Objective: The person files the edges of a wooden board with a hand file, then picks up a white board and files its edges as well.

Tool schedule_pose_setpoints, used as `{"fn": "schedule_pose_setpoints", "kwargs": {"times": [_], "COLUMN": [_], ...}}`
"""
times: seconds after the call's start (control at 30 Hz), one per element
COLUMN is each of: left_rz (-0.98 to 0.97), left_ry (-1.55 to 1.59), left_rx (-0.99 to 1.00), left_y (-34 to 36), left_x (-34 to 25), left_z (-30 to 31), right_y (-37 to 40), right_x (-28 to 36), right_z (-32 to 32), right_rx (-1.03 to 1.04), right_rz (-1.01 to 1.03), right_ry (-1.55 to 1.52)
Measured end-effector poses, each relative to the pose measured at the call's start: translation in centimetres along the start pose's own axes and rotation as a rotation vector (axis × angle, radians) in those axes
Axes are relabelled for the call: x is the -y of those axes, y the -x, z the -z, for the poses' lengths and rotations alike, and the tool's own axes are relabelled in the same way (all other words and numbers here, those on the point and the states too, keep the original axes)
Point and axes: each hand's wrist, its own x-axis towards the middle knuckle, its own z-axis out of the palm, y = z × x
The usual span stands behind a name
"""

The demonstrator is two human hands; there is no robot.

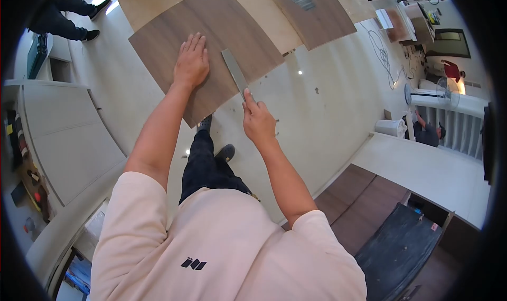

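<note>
My left hand (192, 62) lies flat on a brown wood-grain panel (232, 23), fingers stretched out and pointing away from me. In my right hand (259, 122) is the near end of a long, flat grey metal file (234, 71). The file slants away from me across the panel's near right edge, its far end over the brown face. Part of its near end is hidden by my fingers. The panel rests on a pale plywood surface (142, 2) and juts out towards me over the floor.
Another brown panel (332, 23) bearing a label (301, 0) lies to the right. A person's legs (71, 15) show at upper left; another person (428, 133) is far right near a fan (448, 91). Cables (381, 52) trail on the floor. A pale cabinet (63, 126) stands left.
</note>
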Motion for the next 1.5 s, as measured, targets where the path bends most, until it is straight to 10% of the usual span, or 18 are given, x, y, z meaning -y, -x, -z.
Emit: {"fn": "schedule_pose_setpoints", "kwargs": {"times": [0.87, 1.5], "left_rz": [0.023, 0.198], "left_ry": [0.440, -0.347], "left_rx": [-0.185, 0.202], "left_y": [0.1, -0.7], "left_x": [1.1, -4.9], "left_z": [0.4, -0.8], "right_y": [4.7, -0.7], "right_x": [1.3, -3.7], "right_z": [-0.6, 0.5], "right_rx": [0.065, -0.044], "right_rz": [0.034, -0.068], "right_ry": [-0.027, 0.014]}}
